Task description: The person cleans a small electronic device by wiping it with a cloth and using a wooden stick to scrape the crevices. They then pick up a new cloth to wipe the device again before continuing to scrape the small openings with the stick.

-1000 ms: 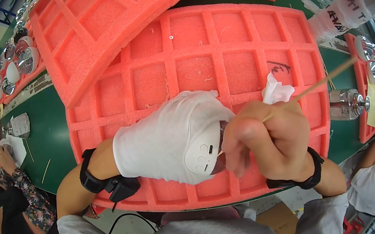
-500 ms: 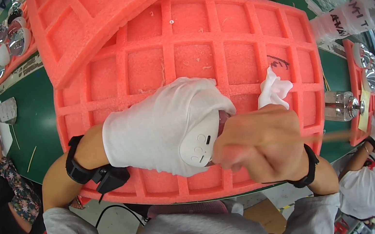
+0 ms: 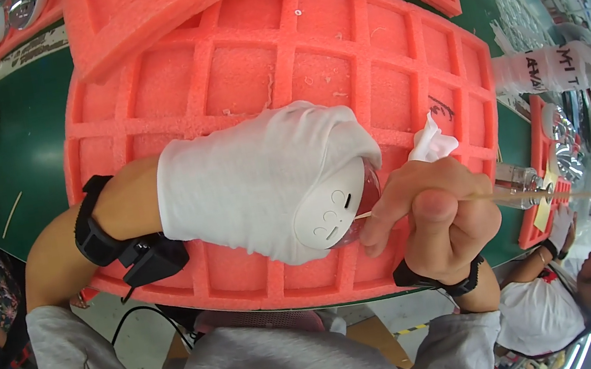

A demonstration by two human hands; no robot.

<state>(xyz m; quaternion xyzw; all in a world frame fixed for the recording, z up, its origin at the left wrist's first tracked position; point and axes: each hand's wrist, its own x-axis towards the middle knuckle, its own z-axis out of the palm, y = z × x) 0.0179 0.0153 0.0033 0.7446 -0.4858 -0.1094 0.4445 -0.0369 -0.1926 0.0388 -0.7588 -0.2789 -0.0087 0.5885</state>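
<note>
My left hand [image 3: 267,177], in a white cloth glove, is wrapped round a round device. Its white flat face [image 3: 329,214] has round outlines and small dark slots, and is tilted toward me. Beside that face shows a shiny, see-through curved part [image 3: 370,196]. The bare right hand [image 3: 443,211] pinches a thin wooden stick [image 3: 504,195], a swab by its look. The stick's pale tip reaches the lower right edge of the white face. Just beyond my right hand, a crumpled white cloth [image 3: 431,143] lies on the foam tray.
A red foam tray [image 3: 383,105] with square pockets lies beneath my hands; another foam tray [image 3: 152,10] overlaps its far side. A glass bottle [image 3: 517,179] stands at the right. Thin sticks [image 3: 12,215] lie on the green table [image 3: 38,167] at the left. Other people work at both sides.
My right hand has drawn back from the device's edge and turned, uncovering the stick's tip and the shiny part. The whole view has shifted; my left hand keeps its hold.
</note>
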